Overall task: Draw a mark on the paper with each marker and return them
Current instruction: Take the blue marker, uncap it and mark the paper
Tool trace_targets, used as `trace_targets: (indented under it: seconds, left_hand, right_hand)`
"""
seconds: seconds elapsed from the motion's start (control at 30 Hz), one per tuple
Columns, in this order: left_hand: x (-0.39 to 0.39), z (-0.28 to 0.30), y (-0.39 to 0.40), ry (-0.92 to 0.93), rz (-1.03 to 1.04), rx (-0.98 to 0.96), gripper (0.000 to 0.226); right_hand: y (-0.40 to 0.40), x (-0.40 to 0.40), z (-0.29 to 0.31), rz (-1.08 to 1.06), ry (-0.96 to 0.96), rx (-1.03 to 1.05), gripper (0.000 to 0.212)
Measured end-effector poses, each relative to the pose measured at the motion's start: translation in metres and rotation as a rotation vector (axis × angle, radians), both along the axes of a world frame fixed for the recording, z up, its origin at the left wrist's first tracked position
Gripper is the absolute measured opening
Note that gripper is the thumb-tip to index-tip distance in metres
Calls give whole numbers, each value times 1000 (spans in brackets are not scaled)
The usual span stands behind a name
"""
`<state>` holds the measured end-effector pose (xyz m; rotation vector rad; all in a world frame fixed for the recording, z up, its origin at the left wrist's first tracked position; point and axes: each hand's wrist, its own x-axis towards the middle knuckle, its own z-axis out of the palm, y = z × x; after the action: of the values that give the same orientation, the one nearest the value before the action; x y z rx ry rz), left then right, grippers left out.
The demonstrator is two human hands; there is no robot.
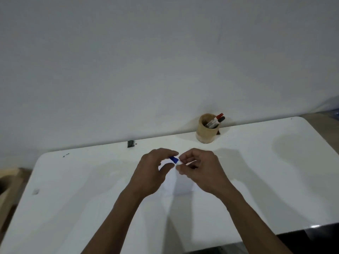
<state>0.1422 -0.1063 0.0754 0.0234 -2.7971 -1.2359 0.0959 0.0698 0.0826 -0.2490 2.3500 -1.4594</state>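
Both my hands meet above the middle of the white table (73,189). My left hand (152,173) pinches the blue cap (173,159) of a marker. My right hand (200,171) grips the white marker body (180,162), most of it hidden in the fist. Cap and body touch or nearly touch; I cannot tell whether the cap is on. A white sheet of paper (180,187) lies under the hands, hard to tell from the table. A wooden cup (206,132) at the table's back edge holds a red-capped marker (219,116) and a black-capped marker (221,118).
A white wall rises directly behind the table. A small dark clip (130,144) sits on the table's back edge to the left. A wooden stool or box (9,182) stands on the floor at the far left. The table's front right corner ends near a dark area.
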Motion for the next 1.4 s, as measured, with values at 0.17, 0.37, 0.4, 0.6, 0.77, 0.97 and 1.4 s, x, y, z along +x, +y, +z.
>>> trace_targets:
  seconds: [0.17,0.37,0.4,0.6,0.77,0.97,1.4]
  left_hand:
    - [49,-3,-33,-16,32,-26,22]
    - [97,-5,-64,11,187,154,18]
    - [102,-4,-66,18,210,178,17]
    - [113,-5,-67,158,175,47,15]
    - [106,-8,-58,186,201,31,15]
    - [87,-9,-57,1,267,154,6]
    - [5,-68,-102,-231,577,-75,10]
  right_hand:
    - [-22,33,10,173,35,103,19]
    - [-24,54,20,113,-26,8,25]
    - [-26,59,22,66,-69,-94,25]
    - [-48,81,18,-258,-253,-528,27]
    - [-67,84,10,-281,-349,-676,13]
    - [-76,60,-9,-182,-298,-557,14]
    - [-53,-13,-56,-290,-409,-604,9]
